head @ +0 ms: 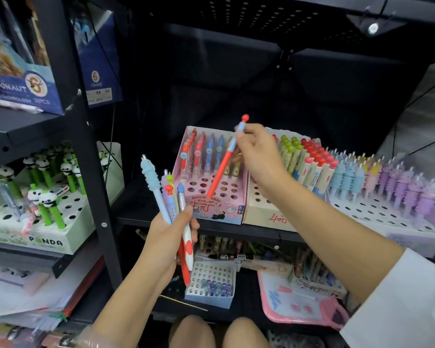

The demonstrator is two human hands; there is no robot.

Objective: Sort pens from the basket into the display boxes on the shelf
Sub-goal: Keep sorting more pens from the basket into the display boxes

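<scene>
Bundle of pens vanishes into the left hand; lower-shelf clutter at six o'clock is blurry, possibly more pens.

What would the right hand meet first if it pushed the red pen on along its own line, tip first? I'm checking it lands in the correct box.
Probably the pink display box: the red pen pinched by the right hand has its tip at an empty hole near the front, though depth is unclear.

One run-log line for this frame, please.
right hand: lowering red pen into pink box | left hand: holding pen bunch
</scene>
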